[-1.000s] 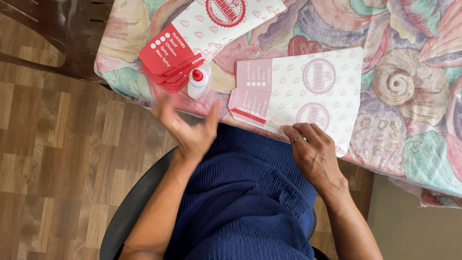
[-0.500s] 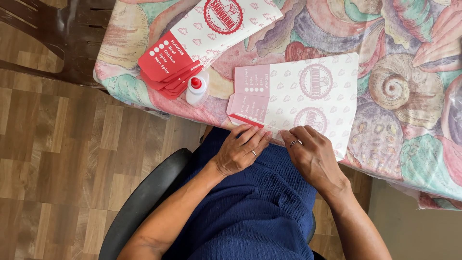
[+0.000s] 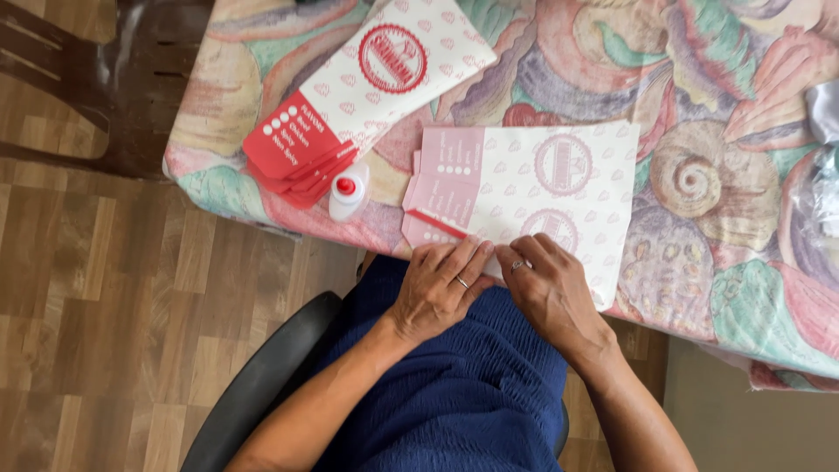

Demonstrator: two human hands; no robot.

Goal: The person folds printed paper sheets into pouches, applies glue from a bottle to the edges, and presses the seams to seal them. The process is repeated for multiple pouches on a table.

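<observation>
A flat white paper bag sheet (image 3: 559, 188) with pale pink heart prints and round red emblems lies on the table in front of me. My left hand (image 3: 440, 287) and my right hand (image 3: 549, 286) rest side by side on its near edge, fingers pressing the paper down flat at the table's rim. Neither hand grips anything; each wears a ring. A stack of finished red-and-white paper bags (image 3: 350, 96) lies to the upper left. A small white glue bottle with a red cap (image 3: 348, 192) lies beside that stack.
The table carries a pastel cloth printed with seashells (image 3: 699, 175). A dark wooden chair (image 3: 114, 79) stands at the upper left on wood flooring. I sit in a black chair (image 3: 262, 385), blue dress over my lap. Crumpled clear plastic (image 3: 826, 175) lies at the right edge.
My left hand has come from mid-air at the left onto the sheet's near edge, beside my right hand. The view has shifted slightly.
</observation>
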